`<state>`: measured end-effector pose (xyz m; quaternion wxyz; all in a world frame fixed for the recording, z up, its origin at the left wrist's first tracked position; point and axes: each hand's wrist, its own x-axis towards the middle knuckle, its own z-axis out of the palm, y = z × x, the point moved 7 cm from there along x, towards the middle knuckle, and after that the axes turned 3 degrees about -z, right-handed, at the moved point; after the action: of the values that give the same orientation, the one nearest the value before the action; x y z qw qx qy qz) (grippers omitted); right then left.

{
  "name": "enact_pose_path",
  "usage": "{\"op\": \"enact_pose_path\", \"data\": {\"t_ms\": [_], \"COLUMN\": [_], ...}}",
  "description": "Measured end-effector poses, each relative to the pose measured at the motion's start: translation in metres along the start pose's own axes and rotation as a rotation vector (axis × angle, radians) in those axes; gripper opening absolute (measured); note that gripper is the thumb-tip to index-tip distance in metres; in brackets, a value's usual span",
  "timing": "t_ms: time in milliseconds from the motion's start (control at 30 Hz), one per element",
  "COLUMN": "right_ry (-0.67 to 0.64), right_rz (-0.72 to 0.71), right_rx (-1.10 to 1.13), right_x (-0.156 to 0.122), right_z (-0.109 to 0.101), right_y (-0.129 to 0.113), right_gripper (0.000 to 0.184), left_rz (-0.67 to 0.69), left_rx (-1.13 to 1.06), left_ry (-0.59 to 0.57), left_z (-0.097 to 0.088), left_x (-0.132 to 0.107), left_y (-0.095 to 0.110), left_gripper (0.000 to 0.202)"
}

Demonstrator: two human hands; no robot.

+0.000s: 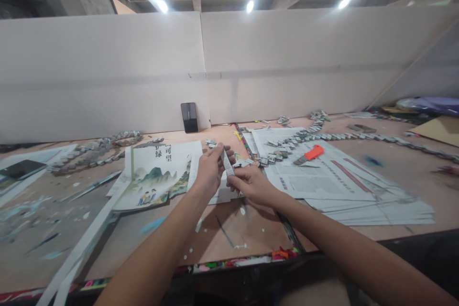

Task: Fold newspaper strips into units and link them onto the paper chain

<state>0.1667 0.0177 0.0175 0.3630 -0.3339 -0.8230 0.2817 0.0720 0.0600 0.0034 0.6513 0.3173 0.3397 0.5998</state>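
Observation:
A narrow strip of printed newspaper [227,164] is stretched between my two hands over the middle of the table. My left hand [211,166] pinches its upper end between thumb and fingers. At the lower end, my right hand [253,184] grips it the same way. Just right of my hands, a chain of folded paper links [274,157] runs back over a stack of newspapers [304,181]. On that stack lies a utility knife [310,154] with an orange handle.
A dark phone [189,117] leans on the white partition [107,76]. To the left lie an illustrated printed sheet [158,181], more folded paper chain [93,150], a metal ruler [93,186] and another dark phone [23,169]. Long white paper strips [82,248] hang past the front edge.

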Motion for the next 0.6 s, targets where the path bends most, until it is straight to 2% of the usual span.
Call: {"op": "enact_pose_path", "data": {"t_ms": [100, 200, 367, 433, 500, 600], "right_ry": [0.05, 0.057, 0.089, 0.146, 0.194, 0.212], "right_rz": [-0.139, -0.251, -0.406, -0.361, -0.231, -0.008], "right_rx": [-0.152, -0.284, -0.323, -0.315, -0.243, -0.017], "right_x": [-0.002, -0.007, -0.013, -0.011, -0.007, -0.002], "right_z": [-0.001, 0.002, 0.004, 0.0, -0.007, -0.014], "right_y": [-0.007, -0.009, -0.014, -0.014, -0.008, 0.008], "right_gripper": [0.034, 0.034, 0.031, 0.033, 0.034, 0.035], "left_rz": [-0.13, -0.193, -0.287, -0.276, -0.202, -0.07], "left_rx": [-0.003, 0.063, 0.178, 0.137, 0.113, 0.276], "left_ry": [0.025, 0.005, -0.112, -0.145, -0.191, -0.364], "left_z": [0.0, 0.003, 0.009, 0.009, 0.01, 0.018], "left_x": [-0.002, -0.006, -0.007, -0.005, -0.002, -0.004], "left_y": [-0.013, -0.024, -0.033, -0.029, -0.021, -0.011], "left_gripper": [0.02, 0.021, 0.024, 0.025, 0.028, 0.035]}}
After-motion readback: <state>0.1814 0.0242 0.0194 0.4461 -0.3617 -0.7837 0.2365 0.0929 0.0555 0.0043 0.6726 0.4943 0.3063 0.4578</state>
